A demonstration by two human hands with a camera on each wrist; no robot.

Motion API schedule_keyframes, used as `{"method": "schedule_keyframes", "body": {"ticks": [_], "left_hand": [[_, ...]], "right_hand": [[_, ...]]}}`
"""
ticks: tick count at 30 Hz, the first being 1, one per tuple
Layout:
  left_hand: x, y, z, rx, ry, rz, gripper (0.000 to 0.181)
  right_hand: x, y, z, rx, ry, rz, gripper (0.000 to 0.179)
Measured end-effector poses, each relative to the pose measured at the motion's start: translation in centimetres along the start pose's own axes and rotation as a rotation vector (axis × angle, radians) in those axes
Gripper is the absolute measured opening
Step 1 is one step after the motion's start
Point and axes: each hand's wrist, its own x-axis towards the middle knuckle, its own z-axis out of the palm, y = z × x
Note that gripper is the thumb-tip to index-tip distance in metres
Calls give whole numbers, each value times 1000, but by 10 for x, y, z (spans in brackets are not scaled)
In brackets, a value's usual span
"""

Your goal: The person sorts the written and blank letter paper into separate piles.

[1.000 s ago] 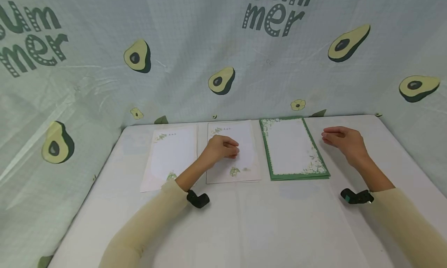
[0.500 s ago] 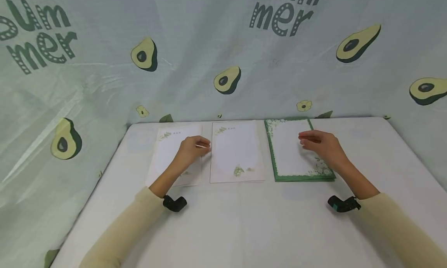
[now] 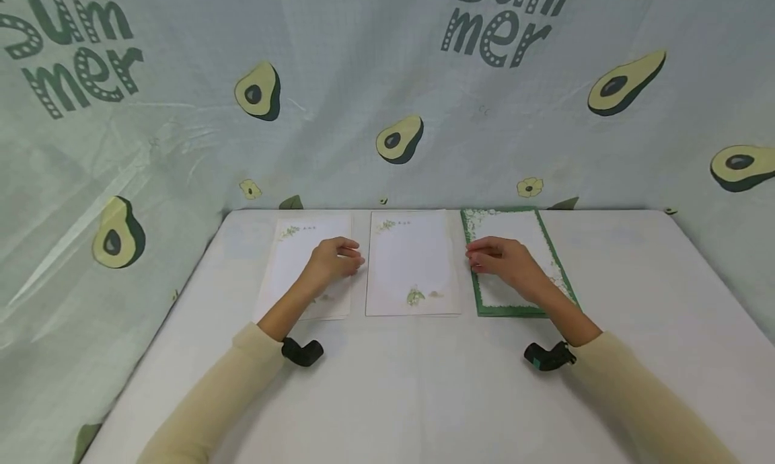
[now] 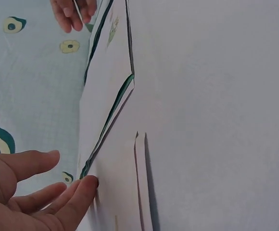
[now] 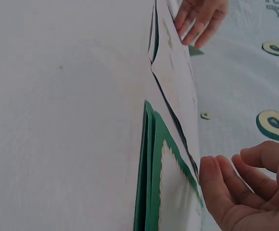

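Three flat stacks of decorated paper lie side by side along the far part of the table. The left stack (image 3: 303, 239) and the middle stack (image 3: 412, 262) are pale with small green plant prints. On the right, the third stack (image 3: 502, 293) has a green border with white flowers. My left hand (image 3: 335, 261) is over the left stack, fingertips by its right edge; thumb and fingers stand apart in the left wrist view. Across the green-bordered stack reaches my right hand (image 3: 508, 265), fingertips at its left edge. Its thumb and fingers are loosely bent with nothing between them.
A white cloth covers the table (image 3: 387, 383). Behind it hangs a pale curtain (image 3: 327, 60) printed with avocados and lettering. Black wrist cameras sit on the left wrist (image 3: 303, 352) and the right wrist (image 3: 549, 356).
My left hand has moved left from the middle stack to the left one, then stayed. My right hand has travelled left from beside the green-bordered stack to its left edge.
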Motion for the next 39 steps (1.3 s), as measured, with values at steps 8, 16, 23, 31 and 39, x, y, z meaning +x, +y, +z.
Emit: {"method": "schedule_keyframes", "body": {"ticks": [8, 16, 23, 31, 39], "left_hand": [[-4, 5, 2, -36, -19, -32, 57], [6, 4, 7, -114, -24, -46, 58], [16, 2, 13, -251, -21, -70, 55], [11, 11, 19, -117, 3, -47, 44], [11, 8, 19, 22, 28, -25, 34]], "right_hand": [[18, 1, 28, -221, 47, 19, 36], [32, -10, 36, -161, 29, 173, 44], [40, -15, 36, -165, 19, 277, 51], [39, -13, 33, -148, 7, 272, 47], [41, -17, 37, -173, 19, 268, 48]]}}
